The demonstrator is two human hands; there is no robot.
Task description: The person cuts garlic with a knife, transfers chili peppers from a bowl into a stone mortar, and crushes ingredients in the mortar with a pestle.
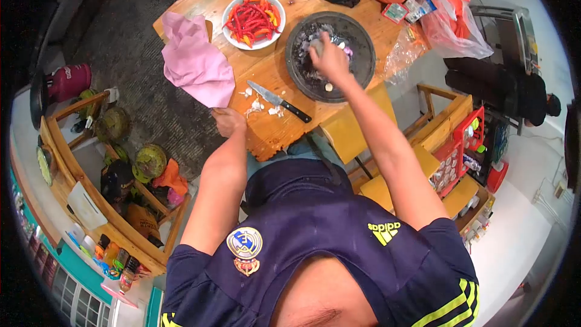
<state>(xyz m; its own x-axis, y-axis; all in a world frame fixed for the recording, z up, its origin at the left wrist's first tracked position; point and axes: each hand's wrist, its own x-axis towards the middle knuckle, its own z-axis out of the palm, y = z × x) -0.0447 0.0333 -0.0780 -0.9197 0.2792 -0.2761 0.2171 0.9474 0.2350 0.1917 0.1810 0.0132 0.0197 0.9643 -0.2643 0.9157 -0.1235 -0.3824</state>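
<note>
The right hand (331,60) is wrapped around a round grey stone pestle (316,47). The pestle is inside a wide, round, dark stone mortar (363,54), which sits on the brown wooden table (261,74). Small purple pieces (348,52) lie beside the hand, and a pale white clove (328,87) lies near the mortar's edge on the person's side. The mortar looks wide and not deep, so a hard push could make the clove jump out. The pestle could slip if it gets wet, and then a finger could get pinched on the stone.

The left hand (230,122) is at the table's side, just by a soft pink cloth (196,60). I can't tell if it holds the cloth, the table or nothing. If it pulls the cloth, the cloth could fall. A shiny knife with a black handle (278,101) lies between the two arms, near some thin white peels (255,106). A bump could push it, and a hand that doesn't look could get cut.
</note>
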